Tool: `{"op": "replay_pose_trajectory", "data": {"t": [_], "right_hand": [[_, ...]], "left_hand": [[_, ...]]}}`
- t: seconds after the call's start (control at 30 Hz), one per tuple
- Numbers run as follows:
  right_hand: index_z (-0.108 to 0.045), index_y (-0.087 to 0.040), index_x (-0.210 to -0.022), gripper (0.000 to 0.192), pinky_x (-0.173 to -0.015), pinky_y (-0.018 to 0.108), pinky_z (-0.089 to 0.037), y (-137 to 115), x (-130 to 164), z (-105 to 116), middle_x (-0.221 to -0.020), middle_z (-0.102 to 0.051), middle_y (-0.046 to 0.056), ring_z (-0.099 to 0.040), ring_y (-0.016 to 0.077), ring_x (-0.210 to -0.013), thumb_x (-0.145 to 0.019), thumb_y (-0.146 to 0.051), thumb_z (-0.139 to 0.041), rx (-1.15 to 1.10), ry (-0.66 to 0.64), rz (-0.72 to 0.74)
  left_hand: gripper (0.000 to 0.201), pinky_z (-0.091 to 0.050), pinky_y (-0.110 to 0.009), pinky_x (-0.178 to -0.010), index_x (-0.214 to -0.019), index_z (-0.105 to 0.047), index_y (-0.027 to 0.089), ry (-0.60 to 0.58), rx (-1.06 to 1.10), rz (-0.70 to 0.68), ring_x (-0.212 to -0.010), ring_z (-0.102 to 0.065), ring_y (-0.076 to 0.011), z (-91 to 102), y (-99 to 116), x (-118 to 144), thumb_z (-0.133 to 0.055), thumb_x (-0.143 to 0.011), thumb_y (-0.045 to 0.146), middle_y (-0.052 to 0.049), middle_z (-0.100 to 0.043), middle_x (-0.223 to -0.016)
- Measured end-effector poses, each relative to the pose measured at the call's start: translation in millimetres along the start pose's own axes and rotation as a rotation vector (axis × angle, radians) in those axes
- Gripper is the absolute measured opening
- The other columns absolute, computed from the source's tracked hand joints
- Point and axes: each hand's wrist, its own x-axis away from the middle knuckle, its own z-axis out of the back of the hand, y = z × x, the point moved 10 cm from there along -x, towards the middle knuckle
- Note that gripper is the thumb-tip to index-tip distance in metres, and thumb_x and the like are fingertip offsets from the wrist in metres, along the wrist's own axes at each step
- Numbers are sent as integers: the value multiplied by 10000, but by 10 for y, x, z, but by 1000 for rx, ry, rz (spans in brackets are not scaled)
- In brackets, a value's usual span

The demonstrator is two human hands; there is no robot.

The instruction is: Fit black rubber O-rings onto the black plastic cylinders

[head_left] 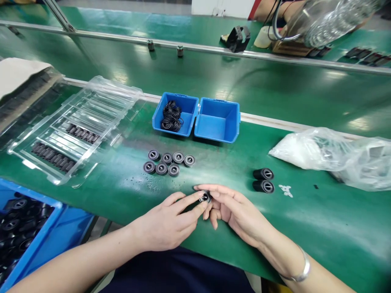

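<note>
Both of my hands meet over the near edge of the green table around a small black round part (205, 197) with a slot in its face. The fingertips of my left hand (171, 221) press on its rim and face. From the other side, the thumb and fingers of my right hand (235, 208) close about it, hiding much of its body. Ahead of my left hand stand several similar black round parts (161, 168) in two rows. To the right of my right hand lie two black cylinders (264, 186), with small white pieces (286, 190) beside them.
One blue bin (189, 118) holds black rings (172, 116); a second blue bin (216, 122) adjoins it. A clear divided tray (55, 140) with dark parts lies left. Black parts fill a blue crate (73, 221) at lower left. Plastic bags (317, 150) lie right. A person's arm shows across the table.
</note>
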Motion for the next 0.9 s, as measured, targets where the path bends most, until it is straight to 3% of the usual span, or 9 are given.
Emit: {"op": "replay_pose_trajectory", "data": {"t": [0.2,0.57,0.9], "right_hand": [[-688,-146,-1113,338,-507,221,-467,-7,-32,40,-624,-623,25,-578,123,-569,-871,-376,-639,25,63,-22],[-669,-174,-1203,314,-654,233,-470,35,29,47,-756,-635,19,-551,89,-609,-906,-202,-573,-36,14,43],[-653,-135,-1066,302,-384,138,-387,20,-71,-22,-613,-548,-17,-531,81,-500,-887,-377,-642,55,22,-49]], "left_hand": [[247,-403,-415,-975,-1030,-671,123,2,-23,4,-1395,-344,-314,-15,9,16,-444,-936,148,-90,-537,-1400],[258,-399,-393,-909,-1013,-671,142,46,-27,69,-1340,-396,-288,4,36,10,-424,-937,144,-67,-522,-1420],[254,-409,-346,-916,-1055,-673,164,-8,-39,64,-1347,-385,-243,-64,50,32,-439,-958,180,-23,-473,-1466]]}}
